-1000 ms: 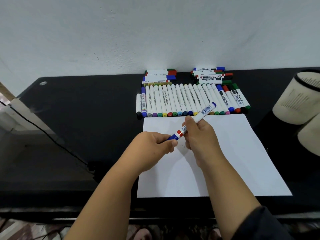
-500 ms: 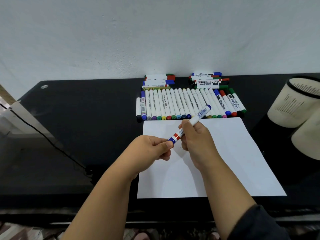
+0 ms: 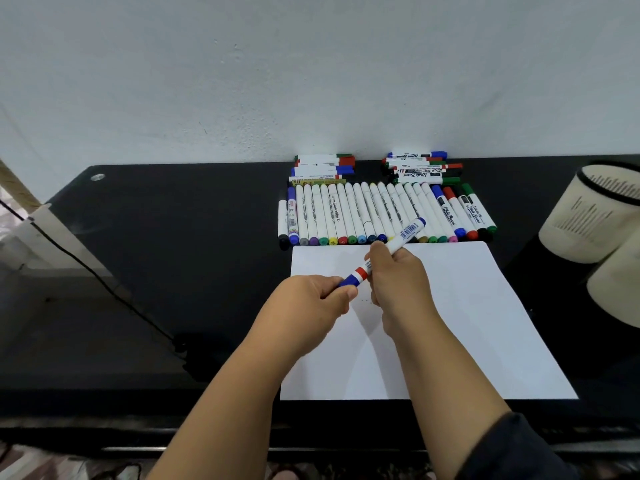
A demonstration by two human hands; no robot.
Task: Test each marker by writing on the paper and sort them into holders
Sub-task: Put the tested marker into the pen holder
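A white marker with a blue cap (image 3: pixel 398 242) slants over the top left of the white paper (image 3: pixel 467 323). My right hand (image 3: pixel 398 282) grips its barrel. My left hand (image 3: pixel 311 306) pinches the blue cap at the lower end. A row of several white markers (image 3: pixel 374 213) lies on the black table just beyond the paper, with two small stacks of markers (image 3: pixel 323 166) (image 3: pixel 420 166) behind it against the wall. Two cream holders (image 3: pixel 595 216) (image 3: pixel 620 282) lie tipped at the right edge.
The black glass table (image 3: pixel 173 254) stretches to the left, with a black cable (image 3: pixel 104 282) running across its left side. A white wall rises right behind the markers. The table's front edge is near my forearms.
Both hands keep hold of the blue-capped marker in nearly the same spot. My head has tilted slightly, shifting the scene a little.
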